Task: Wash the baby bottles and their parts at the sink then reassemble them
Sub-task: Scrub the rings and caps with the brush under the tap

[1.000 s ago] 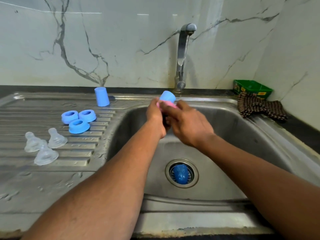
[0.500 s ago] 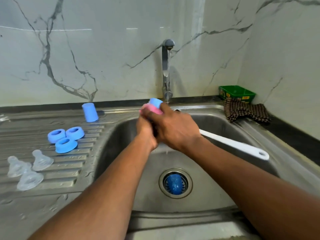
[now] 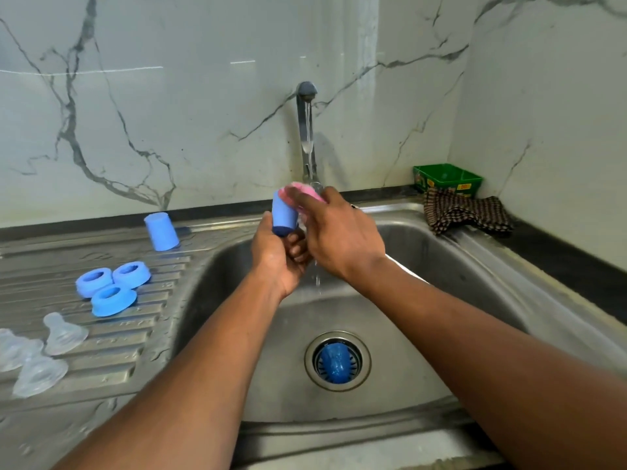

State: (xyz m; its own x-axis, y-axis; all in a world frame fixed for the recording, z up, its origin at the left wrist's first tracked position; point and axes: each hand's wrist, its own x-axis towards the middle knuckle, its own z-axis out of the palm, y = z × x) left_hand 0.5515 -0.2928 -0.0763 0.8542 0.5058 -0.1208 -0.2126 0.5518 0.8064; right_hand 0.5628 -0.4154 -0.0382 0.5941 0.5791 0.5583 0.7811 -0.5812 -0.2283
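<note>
My left hand [image 3: 280,257] grips a blue bottle cap [image 3: 284,213] above the sink basin [image 3: 424,266], just under the running tap [image 3: 306,130]. My right hand [image 3: 339,234] holds a pink sponge [image 3: 305,191] against the cap's top. A second blue cap [image 3: 161,231] stands upside down on the draining board [image 3: 44,266]. Three blue collar rings [image 3: 112,291] lie left of the basin. Three clear teats [image 3: 40,351] rest nearer the front left.
A blue strainer plug [image 3: 335,362] sits in the drain. A checked cloth [image 3: 466,213] and a green box [image 3: 448,179] lie at the back right corner. Marble walls close off the back and right.
Water now runs from the tap over my hands. The cap has tipped so its side faces me, with the sponge on top. The white brush handle seen earlier is out of sight.
</note>
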